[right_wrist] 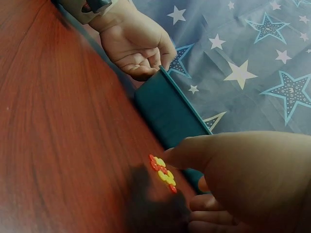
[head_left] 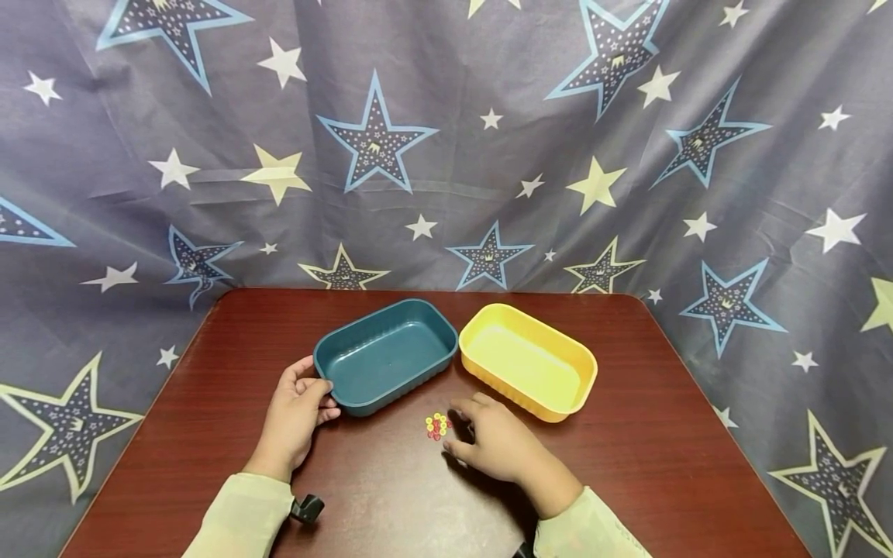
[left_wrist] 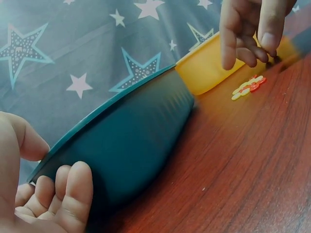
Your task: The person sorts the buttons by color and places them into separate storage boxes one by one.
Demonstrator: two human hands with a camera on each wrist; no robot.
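Note:
A dark teal plastic tub (head_left: 387, 356) stands left of centre on the table. My left hand (head_left: 296, 411) holds its near left corner, thumb at the rim and fingers against the outer wall, as the left wrist view also shows. In front of the tubs lies a small pile of red and yellow buttons (head_left: 436, 426). My right hand (head_left: 498, 438) hovers just right of the pile, fingers loosely bent and thumb apart from them, holding nothing. In the right wrist view its thumb overlaps the edge of the buttons (right_wrist: 164, 173).
A yellow plastic tub (head_left: 528, 360) sits right of the teal one, their near corners almost meeting. Both stand on a reddish-brown wooden table (head_left: 663, 434). Behind the table hangs a grey curtain (head_left: 446, 155) printed with stars.

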